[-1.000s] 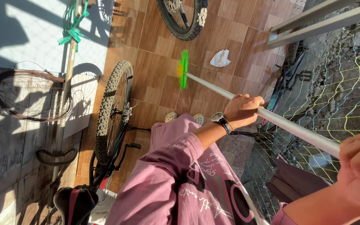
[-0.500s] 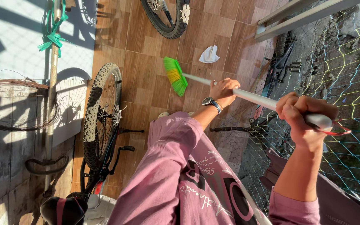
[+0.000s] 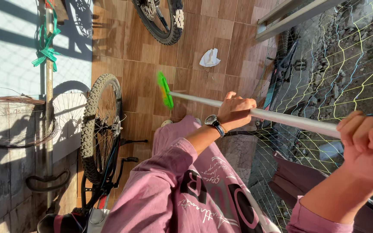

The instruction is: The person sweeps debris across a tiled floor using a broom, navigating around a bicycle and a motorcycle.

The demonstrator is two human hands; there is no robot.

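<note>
- The broom (image 3: 165,89) is the thing to go by here — green bristles with a bit of yellow, head down on the brown tile floor (image 3: 195,47), pale handle (image 3: 281,118) running from the head back toward the person.
- Left hand (image 3: 236,111) is wrapped tight round the handle about midway along it, fingers curled over the top, thumb sticking up. There's a dark watch (image 3: 213,122) on that wrist.
- Right hand (image 3: 368,144) is fisted round the far end of the handle, well back from the broom head, knuckles bunched up toward the camera.
- Both arms are in pink sleeves, and the pink shirt (image 3: 186,190) with pale lettering fills the view below the handle.
- A crumpled white paper (image 3: 209,57) lies on the tiles beyond the broom head, near it but not touching.
- A knobby bike wheel (image 3: 98,125) stands to one side of the broom head, its shadow on the pale wall (image 3: 14,47) behind.
- A second wheel (image 3: 162,21) sits past the paper, further off from the broom.
- On the other side of the handle there's netting (image 3: 346,77) in blue and yellow, with rough ground behind it.
- A pole (image 3: 48,108) with a green ribbon (image 3: 44,47) tied on stands against that wall, well away from the broom.
</note>
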